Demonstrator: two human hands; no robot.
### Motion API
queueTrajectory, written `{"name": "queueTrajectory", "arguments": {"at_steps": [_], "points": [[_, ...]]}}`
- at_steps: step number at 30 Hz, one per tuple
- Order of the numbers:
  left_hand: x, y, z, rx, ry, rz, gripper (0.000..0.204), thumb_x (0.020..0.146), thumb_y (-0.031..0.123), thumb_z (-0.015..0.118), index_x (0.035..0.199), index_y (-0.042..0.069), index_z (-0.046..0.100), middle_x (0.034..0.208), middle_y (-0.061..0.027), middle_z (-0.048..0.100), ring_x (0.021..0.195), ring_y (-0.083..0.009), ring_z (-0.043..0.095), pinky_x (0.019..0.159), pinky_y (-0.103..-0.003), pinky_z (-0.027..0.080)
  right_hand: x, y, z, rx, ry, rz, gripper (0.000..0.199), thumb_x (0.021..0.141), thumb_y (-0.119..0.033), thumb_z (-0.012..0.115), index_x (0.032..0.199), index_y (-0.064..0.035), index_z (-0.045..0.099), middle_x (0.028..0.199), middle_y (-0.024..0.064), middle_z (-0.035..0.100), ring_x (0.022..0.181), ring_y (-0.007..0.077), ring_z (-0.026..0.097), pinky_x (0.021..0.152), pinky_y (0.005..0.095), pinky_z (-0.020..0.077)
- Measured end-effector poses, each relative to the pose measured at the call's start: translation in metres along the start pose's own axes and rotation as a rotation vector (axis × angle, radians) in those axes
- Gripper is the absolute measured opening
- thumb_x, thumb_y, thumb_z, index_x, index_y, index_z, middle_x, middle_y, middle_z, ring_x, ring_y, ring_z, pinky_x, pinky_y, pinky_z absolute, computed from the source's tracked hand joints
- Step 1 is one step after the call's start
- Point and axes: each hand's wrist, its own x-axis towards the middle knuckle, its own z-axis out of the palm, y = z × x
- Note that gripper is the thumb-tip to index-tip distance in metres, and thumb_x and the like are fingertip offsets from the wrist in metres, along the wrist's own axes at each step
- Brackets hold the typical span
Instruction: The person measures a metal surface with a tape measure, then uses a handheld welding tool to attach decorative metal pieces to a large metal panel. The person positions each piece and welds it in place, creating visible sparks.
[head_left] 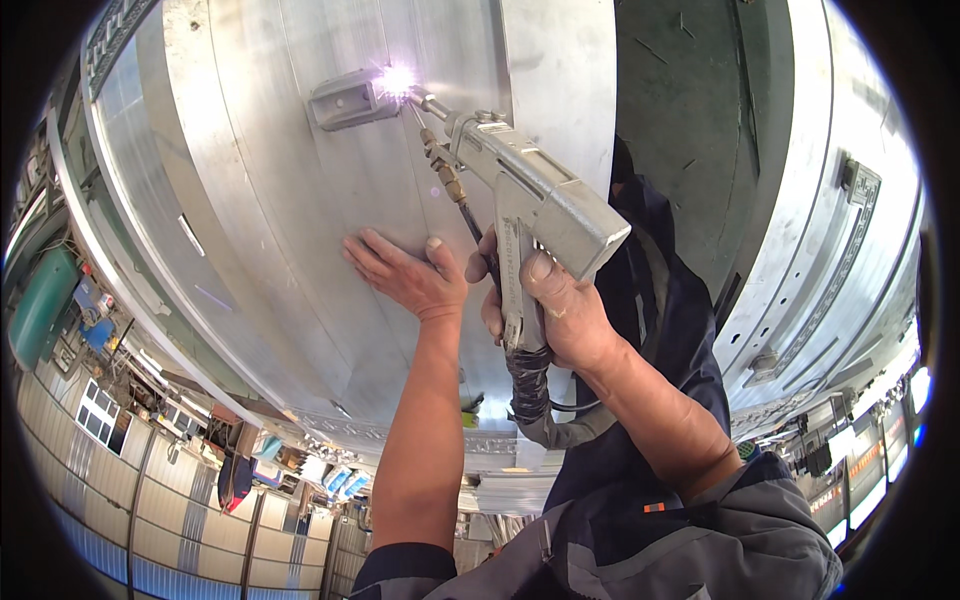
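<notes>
My right hand (575,315) is wrapped round the handle of a silver handheld welding gun (555,195). Its nozzle points up and left at a bright violet-white flash (397,80) on the right end of a small metal bracket (345,103). The bracket sits on a large silvery metal panel (280,220). Beside the nozzle runs a thin wire-feed tube with brass fittings (440,165). Below the bracket my left hand (412,278) lies on the panel with fingers spread, holding nothing. A black-wrapped cable (530,385) leaves the bottom of the gun's handle.
Right of the panel is a dark grey recessed area (675,130), with another metal panel (800,230) beyond it. A green tank (42,305) and assorted workshop items stand at the far left. Patterned trim (370,430) runs along the panel's near edge.
</notes>
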Motion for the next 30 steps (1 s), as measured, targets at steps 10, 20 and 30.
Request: {"name": "queueTrajectory", "arguments": {"at_steps": [10, 20, 30], "points": [[-0.003, -0.002, 0.008, -0.008, 0.016, -0.030, 0.092, 0.098, 0.056, 0.044, 0.157, -0.010, 0.021, 0.161, -0.0384, 0.017, 0.147, -0.0595, 0.020, 0.118, -0.068, 0.021, -0.014, -0.004, -0.001, -0.037, 0.005, 0.050, 0.086, 0.086, -0.075, 0.067, 0.128, -0.0009, 0.054, 0.105, 0.0122, 0.064, 0.062, 0.0148, 0.064, 0.050, 0.0260, 0.0500], [0.001, 0.011, 0.001, -0.051, -0.016, -0.139, 0.091, 0.096, 0.055, 0.047, 0.157, -0.008, 0.024, 0.163, -0.0351, 0.017, 0.150, -0.0547, 0.020, 0.120, -0.065, 0.021, -0.024, -0.123, 0.037, -0.187, -0.044, -0.141, 0.100, 0.090, -0.078, 0.055, 0.142, 0.0057, 0.042, 0.109, 0.0229, 0.064, 0.058, 0.0206, 0.066, 0.047, 0.0305, 0.0547], [-0.012, 0.011, -0.007, -0.093, -0.031, -0.206, 0.090, 0.096, 0.061, 0.044, 0.155, -0.006, 0.031, 0.161, -0.0325, 0.025, 0.148, -0.0552, 0.024, 0.120, -0.066, 0.023, 0.095, -0.322, 0.099, -1.047, -0.515, 0.079, 0.085, 0.096, -0.072, 0.054, 0.129, 0.0063, 0.058, 0.092, 0.0167, 0.071, 0.052, 0.0142, 0.066, 0.044, 0.0236, 0.0534]]}}
